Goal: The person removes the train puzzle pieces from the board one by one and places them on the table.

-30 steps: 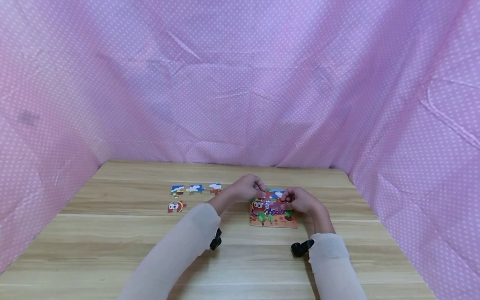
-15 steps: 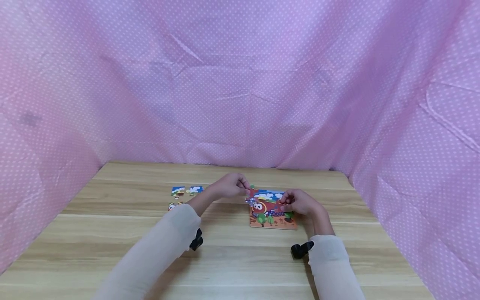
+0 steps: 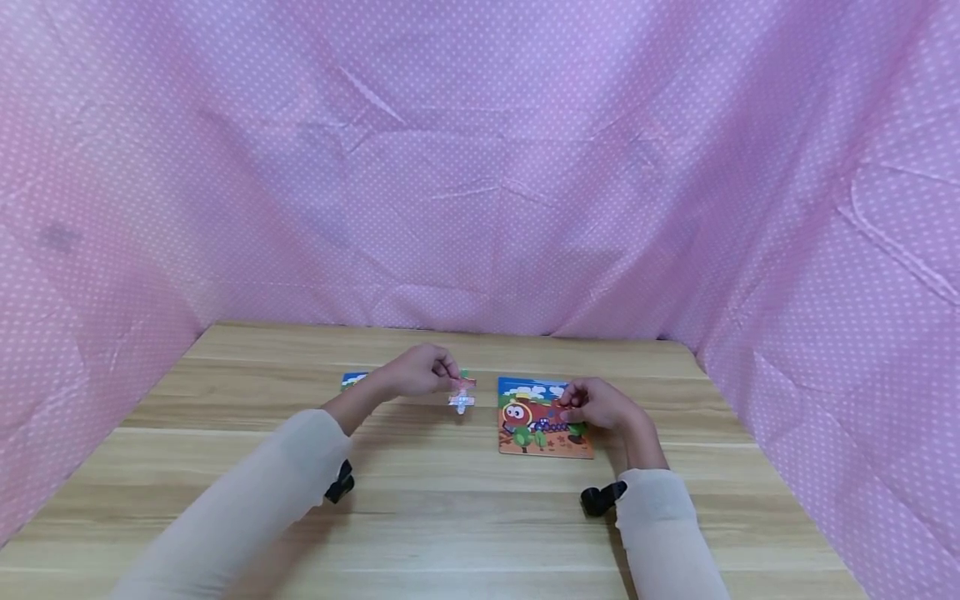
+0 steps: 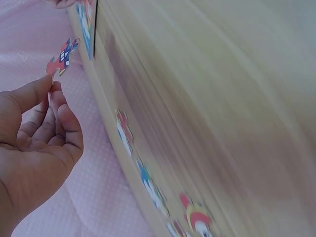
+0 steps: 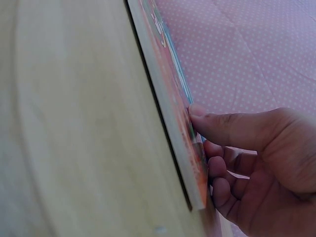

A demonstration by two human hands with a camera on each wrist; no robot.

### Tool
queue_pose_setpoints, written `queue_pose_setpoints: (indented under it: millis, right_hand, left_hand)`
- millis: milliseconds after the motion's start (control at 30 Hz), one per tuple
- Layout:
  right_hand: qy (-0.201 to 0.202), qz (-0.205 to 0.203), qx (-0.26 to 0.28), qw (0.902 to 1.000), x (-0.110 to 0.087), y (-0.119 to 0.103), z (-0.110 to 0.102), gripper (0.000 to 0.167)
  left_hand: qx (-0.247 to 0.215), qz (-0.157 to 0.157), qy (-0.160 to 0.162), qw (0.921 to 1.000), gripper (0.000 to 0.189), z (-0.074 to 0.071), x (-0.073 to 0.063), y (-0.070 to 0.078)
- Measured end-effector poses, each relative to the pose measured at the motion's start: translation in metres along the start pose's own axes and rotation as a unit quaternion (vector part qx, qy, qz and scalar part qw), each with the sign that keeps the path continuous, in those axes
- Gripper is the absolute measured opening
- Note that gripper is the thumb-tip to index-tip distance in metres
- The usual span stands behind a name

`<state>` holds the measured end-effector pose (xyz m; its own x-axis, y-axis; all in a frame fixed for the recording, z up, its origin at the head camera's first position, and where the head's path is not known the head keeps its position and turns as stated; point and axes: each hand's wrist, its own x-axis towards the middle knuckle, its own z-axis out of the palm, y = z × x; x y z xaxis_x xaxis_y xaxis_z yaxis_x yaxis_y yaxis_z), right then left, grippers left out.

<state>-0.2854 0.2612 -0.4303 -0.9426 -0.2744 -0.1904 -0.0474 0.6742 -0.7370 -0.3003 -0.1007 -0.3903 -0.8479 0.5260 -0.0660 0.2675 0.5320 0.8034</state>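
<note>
Head view: my left hand (image 3: 422,372) pinches a puzzle piece (image 3: 462,400) by thumb and fingertips, raised above the table (image 3: 480,525), left of the puzzle board (image 3: 545,448). My right hand (image 3: 602,405) grips the board's right edge, thumb on its face. Left wrist view: four loose pieces (image 4: 151,185) lie farther left, apart from the held one.

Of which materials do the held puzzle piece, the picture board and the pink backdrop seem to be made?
Puzzle piece: probably thin card or wood, glossy; pale glare shows in the head view.
Picture board: likely wood or thick card, printed; its edge is plain and pale.
Pink backdrop: probably thin cloth, smooth-looking; it hangs in folds.
</note>
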Motion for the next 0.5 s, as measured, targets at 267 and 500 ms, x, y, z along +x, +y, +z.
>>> queue_pose_setpoints:
  millis: [267,500]
  right_hand:
    - [-0.002,-0.007,-0.007,0.9999,0.001,0.001,-0.001,0.011]
    - [-0.003,-0.003,-0.013,0.9999,0.002,0.001,-0.001,0.011]
  left_hand:
    - [0.036,0.011,0.006,0.9993,0.008,-0.021,-0.019,-0.015]
    - [0.043,0.002,0.006,0.9991,0.005,-0.030,-0.038,-0.031]
